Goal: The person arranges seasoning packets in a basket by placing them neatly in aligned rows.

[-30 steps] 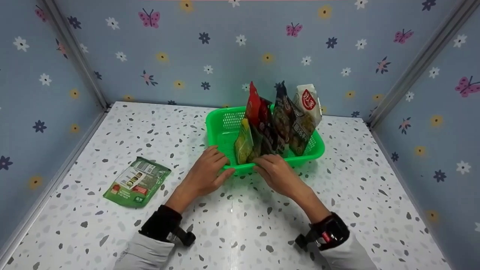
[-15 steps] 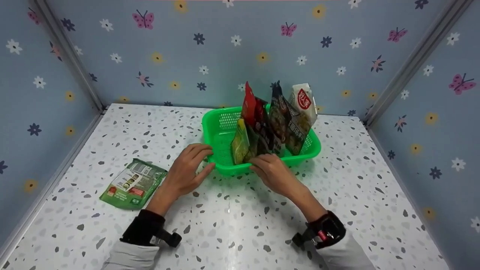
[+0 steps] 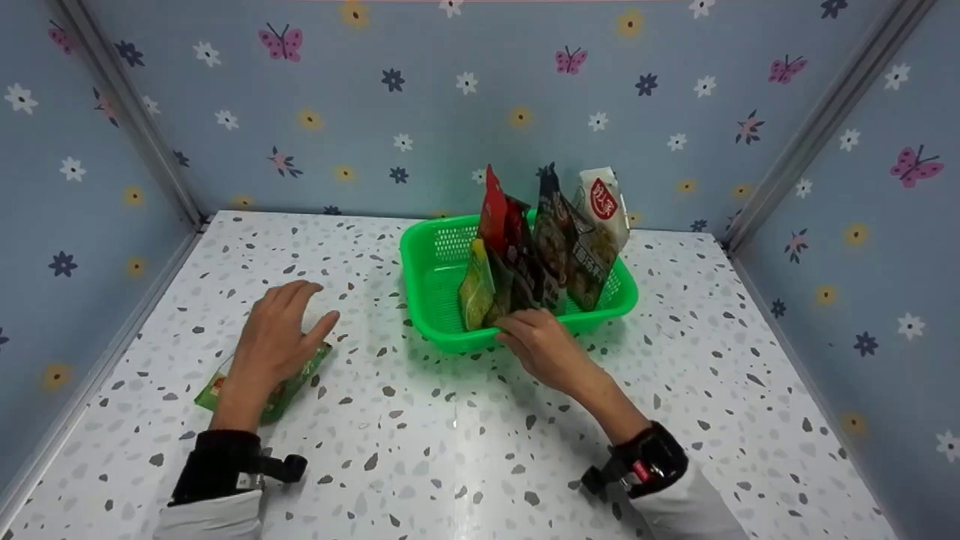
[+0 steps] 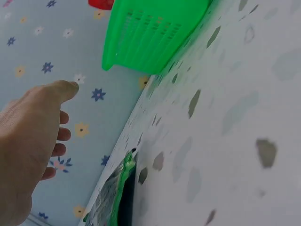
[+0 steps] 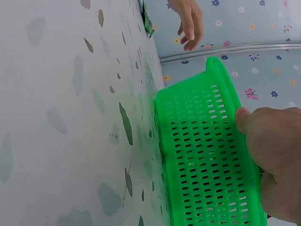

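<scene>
My left hand [image 3: 274, 337] hovers above a green food packet [image 3: 298, 381] lying on the table, its fingers spread apart from the thumb and holding nothing. Most of the packet is covered by that hand in the head view; its crimped edge [image 4: 123, 183] shows in the left wrist view. With the right hand [image 3: 541, 349] I grip the front rim of a green plastic basket [image 3: 442, 339], fingers over the rim. In the basket several food packets stand upright: a small yellow-green packet [image 3: 475, 296], a red packet [image 3: 493, 210], a dark packet [image 3: 553, 240] and a white-topped packet [image 3: 604, 202].
The white speckled table [image 3: 420, 450] is bounded by a blue flowered back panel [image 3: 442, 135] and side panels. Behind the basket, the back panel stands close. The basket's left end has bare floor beside the packets.
My left hand has let go of the basket's front left corner and moved left, over the green packet. The right hand stays on the rim, and the basket stands where it was.
</scene>
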The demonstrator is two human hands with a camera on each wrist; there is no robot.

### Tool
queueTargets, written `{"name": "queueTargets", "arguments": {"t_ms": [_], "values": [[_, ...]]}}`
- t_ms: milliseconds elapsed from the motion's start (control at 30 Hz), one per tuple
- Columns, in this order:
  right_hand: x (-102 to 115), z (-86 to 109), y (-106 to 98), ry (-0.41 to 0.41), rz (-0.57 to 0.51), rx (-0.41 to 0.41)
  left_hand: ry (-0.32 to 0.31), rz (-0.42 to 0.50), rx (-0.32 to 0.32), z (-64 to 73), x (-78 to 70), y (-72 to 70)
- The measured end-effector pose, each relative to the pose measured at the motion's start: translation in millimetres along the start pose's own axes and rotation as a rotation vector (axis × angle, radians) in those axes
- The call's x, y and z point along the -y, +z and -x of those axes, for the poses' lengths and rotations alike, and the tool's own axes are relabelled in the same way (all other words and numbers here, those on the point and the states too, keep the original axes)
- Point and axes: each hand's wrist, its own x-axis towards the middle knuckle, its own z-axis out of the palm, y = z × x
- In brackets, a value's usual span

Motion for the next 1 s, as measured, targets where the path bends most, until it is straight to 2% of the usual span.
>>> {"name": "queueTargets", "arguments": {"t_ms": [233, 400, 567, 733, 1000], "values": [[-1, 0.6, 1, 0.015, -0.001, 0.012, -0.242, -0.008, 0.066, 15.6, 37.3, -23.6], [0, 0.9, 1, 0.023, -0.001, 0.017, -0.369, -0.095, 0.175, 21.8, 51.3, -34.0], [1, 0.1, 0, 0.029, -0.007, 0.014, -0.436, -0.152, 0.292, 23.3, 54.0, -38.8], [1, 0.3, 1, 0.041, 0.008, 0.020, -0.474, -0.121, 0.387, 24.5, 53.5, -41.2], [1, 0.5, 3, 0.023, 0.037, -0.001, -0.510, -0.009, 0.442, 23.5, 53.6, -42.5]]}}
